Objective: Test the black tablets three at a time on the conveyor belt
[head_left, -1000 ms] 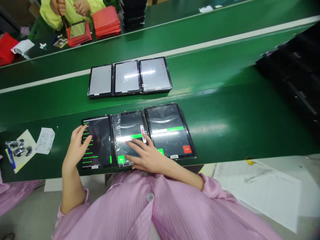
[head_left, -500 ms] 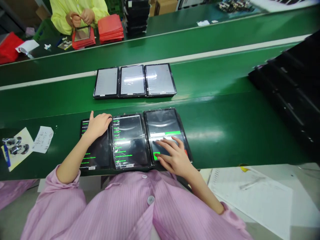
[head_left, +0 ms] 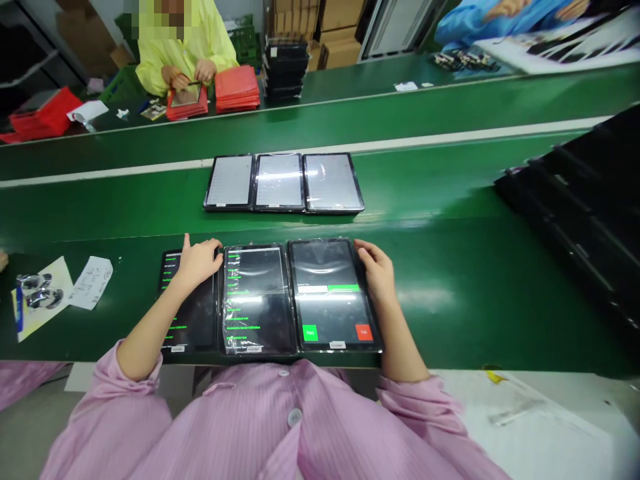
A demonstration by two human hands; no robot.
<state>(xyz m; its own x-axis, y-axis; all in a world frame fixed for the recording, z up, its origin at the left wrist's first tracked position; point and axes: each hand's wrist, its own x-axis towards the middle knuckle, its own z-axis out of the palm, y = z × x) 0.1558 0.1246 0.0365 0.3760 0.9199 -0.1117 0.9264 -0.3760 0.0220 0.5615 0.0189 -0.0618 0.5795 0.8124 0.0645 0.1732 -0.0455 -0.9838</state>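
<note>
Three dark-screened tablets lie side by side before me. My left hand (head_left: 197, 261) rests over the upper part of the left tablet (head_left: 197, 320), its fingers apart and the tips by the tablet's upper right edge. The middle tablet (head_left: 263, 293) shows a list in green text. On the right tablet (head_left: 325, 307), a green box and a red box are lit near the bottom. My right hand (head_left: 377, 270) is closed at that tablet's upper right edge, its fingers curled against the side; the undersides of the fingers are hidden.
Three light-screened tablets (head_left: 280, 180) lie farther back. Black stacked items (head_left: 575, 200) stand at right; papers (head_left: 93, 283) lie at left. Across the bench, a person in yellow (head_left: 215, 40) handles a tablet over red sleeves (head_left: 187, 110). A person in blue sits at upper right.
My right hand has left the right tablet's screen and moved up and right to its side edge. My left hand stays on the left tablet. The view has tilted upward.
</note>
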